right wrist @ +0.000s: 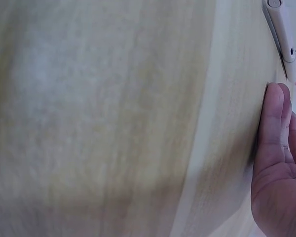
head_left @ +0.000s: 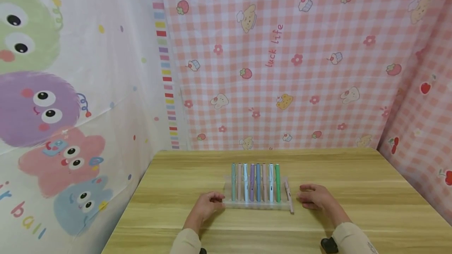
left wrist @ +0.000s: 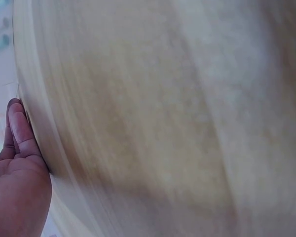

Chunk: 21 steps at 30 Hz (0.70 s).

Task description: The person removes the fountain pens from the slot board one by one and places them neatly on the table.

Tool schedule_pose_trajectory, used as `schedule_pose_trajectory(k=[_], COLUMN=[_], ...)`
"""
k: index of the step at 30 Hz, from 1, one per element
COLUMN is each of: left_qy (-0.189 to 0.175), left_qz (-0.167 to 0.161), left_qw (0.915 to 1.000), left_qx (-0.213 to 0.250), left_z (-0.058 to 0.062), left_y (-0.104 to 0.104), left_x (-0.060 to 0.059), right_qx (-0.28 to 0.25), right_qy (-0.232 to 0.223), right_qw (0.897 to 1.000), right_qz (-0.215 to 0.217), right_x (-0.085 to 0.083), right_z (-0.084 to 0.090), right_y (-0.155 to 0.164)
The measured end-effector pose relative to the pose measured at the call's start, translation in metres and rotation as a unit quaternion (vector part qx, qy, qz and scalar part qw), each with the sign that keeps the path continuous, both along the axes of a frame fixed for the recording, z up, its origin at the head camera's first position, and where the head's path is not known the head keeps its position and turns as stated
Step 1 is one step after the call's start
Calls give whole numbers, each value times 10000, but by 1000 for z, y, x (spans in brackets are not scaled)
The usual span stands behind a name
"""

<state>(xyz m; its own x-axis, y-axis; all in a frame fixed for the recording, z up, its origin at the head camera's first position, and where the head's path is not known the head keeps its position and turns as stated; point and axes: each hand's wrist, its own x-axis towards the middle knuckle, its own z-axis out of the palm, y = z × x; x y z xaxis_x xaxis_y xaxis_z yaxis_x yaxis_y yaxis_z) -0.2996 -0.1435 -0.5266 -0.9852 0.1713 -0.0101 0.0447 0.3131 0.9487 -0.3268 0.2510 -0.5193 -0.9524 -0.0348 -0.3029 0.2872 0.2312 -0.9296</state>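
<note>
now | clear pen rack (head_left: 259, 205) mid-bench (head_left: 353, 167), eight pastel pens (head_left: 256, 182) upright in it | left hand (head_left: 207, 205) loosely curled at rack's left end, right hand (head_left: 315, 196) relaxed just right of it, neither gripping | loose pink pen (head_left: 288, 196) leans on rack's right end | likely light, stiff, tippy: hold both ends low

The head view is bright and evenly lit, with soft, faint shadows under the hands and wide-angle bending at the edges. Both wrist views are close and blurred: the worktop (left wrist: 163, 118) grain smears into streaks, with dim patches across it. A pen (right wrist: 282, 34) stays fairly sharp.
</note>
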Motion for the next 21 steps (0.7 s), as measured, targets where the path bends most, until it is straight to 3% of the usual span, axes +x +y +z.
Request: schedule_pose_trajectory(k=[13,21], left_qy=[-47,34], left_qz=[5,8], left_qw=[9999,9997], left_qx=[-147,-239], left_z=[1,-1], left_y=[0,0], left_x=[0,0], right_qx=[-104,-91], right_qy=[65,331], right_qw=[9999,9994], right_qz=[-113,0], right_x=[5,8], right_z=[5,8], right_y=[-2,-6])
